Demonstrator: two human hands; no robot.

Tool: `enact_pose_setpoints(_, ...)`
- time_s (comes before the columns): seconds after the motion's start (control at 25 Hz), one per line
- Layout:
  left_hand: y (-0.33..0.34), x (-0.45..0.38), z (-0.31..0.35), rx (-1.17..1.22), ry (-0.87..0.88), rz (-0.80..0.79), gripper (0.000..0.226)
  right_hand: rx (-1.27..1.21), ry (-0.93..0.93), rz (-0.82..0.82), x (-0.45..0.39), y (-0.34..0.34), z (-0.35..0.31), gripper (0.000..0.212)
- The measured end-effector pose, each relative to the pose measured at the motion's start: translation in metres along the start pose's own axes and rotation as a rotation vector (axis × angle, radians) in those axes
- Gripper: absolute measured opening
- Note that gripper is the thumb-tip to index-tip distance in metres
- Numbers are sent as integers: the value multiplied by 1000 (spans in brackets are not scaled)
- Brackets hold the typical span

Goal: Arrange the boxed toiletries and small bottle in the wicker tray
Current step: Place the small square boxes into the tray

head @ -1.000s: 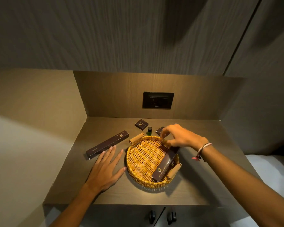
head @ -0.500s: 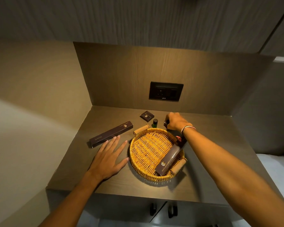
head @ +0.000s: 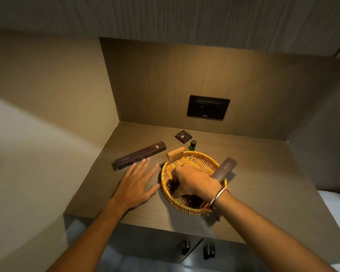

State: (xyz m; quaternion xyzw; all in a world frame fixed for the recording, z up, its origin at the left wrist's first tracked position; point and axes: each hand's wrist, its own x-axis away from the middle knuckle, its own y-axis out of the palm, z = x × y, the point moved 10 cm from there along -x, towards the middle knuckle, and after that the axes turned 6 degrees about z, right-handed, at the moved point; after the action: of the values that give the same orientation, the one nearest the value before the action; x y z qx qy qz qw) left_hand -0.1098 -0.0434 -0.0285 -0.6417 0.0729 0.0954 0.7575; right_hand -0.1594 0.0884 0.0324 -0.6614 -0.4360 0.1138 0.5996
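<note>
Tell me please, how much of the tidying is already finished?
Done: one long box leans on the wicker tray rim. In hand: the right hand lowers a small dark box into the tray. Left: the long box near the flat left hand, the square box and the green bottle remain outside.

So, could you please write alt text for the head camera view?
A right hand sets a small dark box into a round wicker tray on a wooden counter; the left hand lies flat beside it. A long box, square box and small bottle remain outside.
</note>
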Motion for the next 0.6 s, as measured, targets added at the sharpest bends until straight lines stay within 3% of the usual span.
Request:
enact_pose_setpoints(0.2,-2,-1,1,30,-7,8,73,-165,25,69,-8,-33,28,48)
enact_pose_setpoints(0.4,-6,0,5,18,14,9,72,-166,107,505,-39,-113,73,31)
enact_pose_setpoints(0.48,-8,0,5,12,19,14,72,-136,144,496,-68,-124,78,35)
enact_pose_setpoints(0.6,-7,0,4,14,16,30,72,-114,214,357,-111,-114,83,44)
